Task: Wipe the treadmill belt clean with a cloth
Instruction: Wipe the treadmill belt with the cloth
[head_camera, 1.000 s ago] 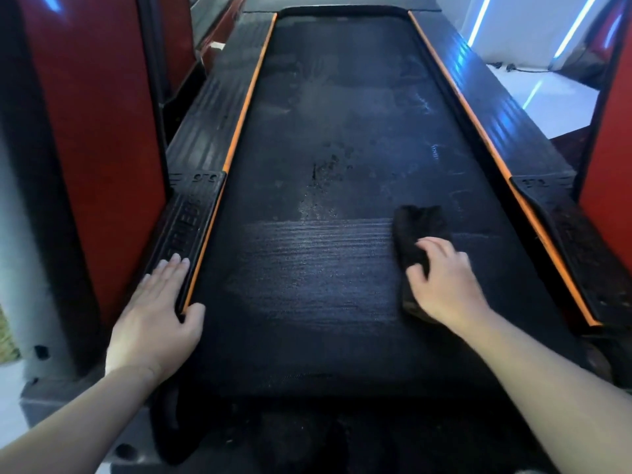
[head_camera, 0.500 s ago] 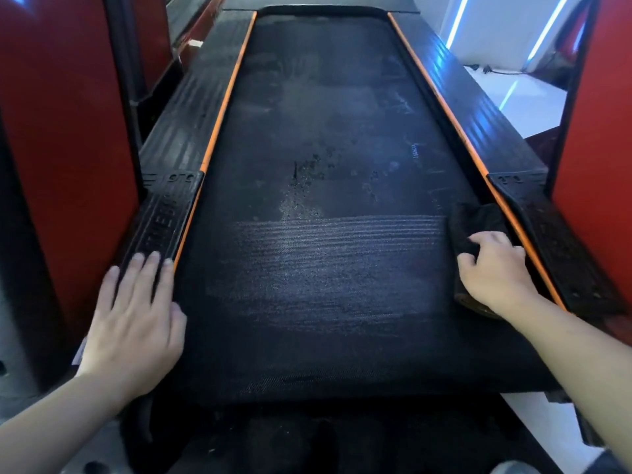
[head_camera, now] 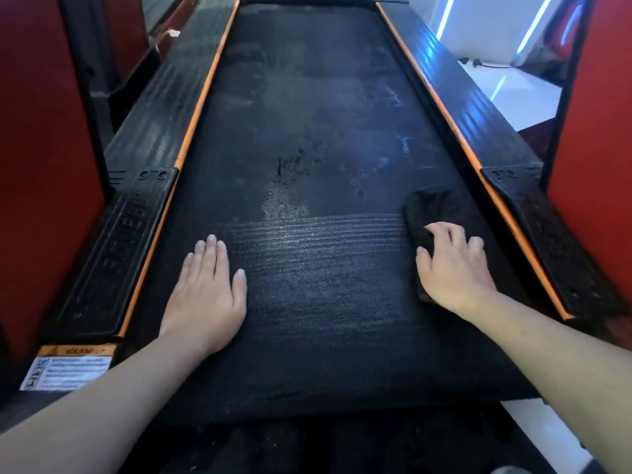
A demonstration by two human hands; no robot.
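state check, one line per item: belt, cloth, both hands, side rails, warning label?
treadmill belt: wiped streaks across near part, wet speckled patch and dusty marks further up
cloth: dark, bunched, flat on belt near right edge
right hand: pressing on cloth
left hand: empty, palm flat on belt
side rails: dusty, untouched by either hand
warning label: stuck on frame, text unreadable

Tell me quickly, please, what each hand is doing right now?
Left hand: open, flat on the belt, holding nothing.
Right hand: pressing the dark cloth onto the belt.
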